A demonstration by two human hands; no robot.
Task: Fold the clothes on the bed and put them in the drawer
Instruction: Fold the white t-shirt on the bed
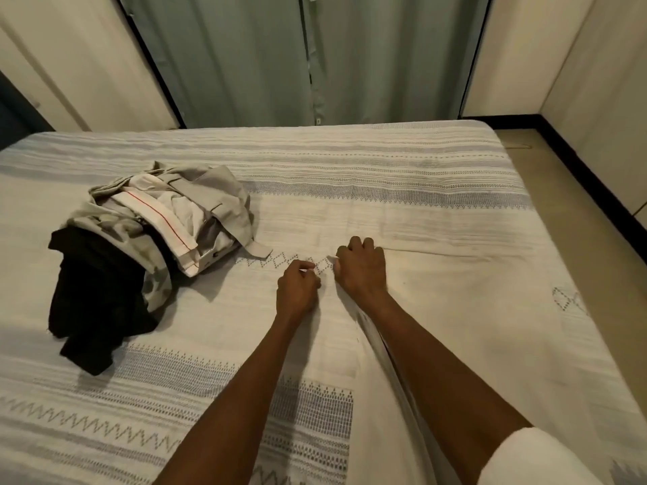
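At the centre of the frame, the left hand (297, 287) and right hand (360, 271) are pinching a white cloth (455, 309) lying flat on the patterned bedsheet (350, 162), fingers curled on its edge. At left, a crumpled grey garment (196, 211) is sitting atop a black garment (91, 295).

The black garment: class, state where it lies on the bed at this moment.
In the head view, the black garment lies on the left side of the bed, at the near end of the pile, partly under the grey clothes, left of both hands.
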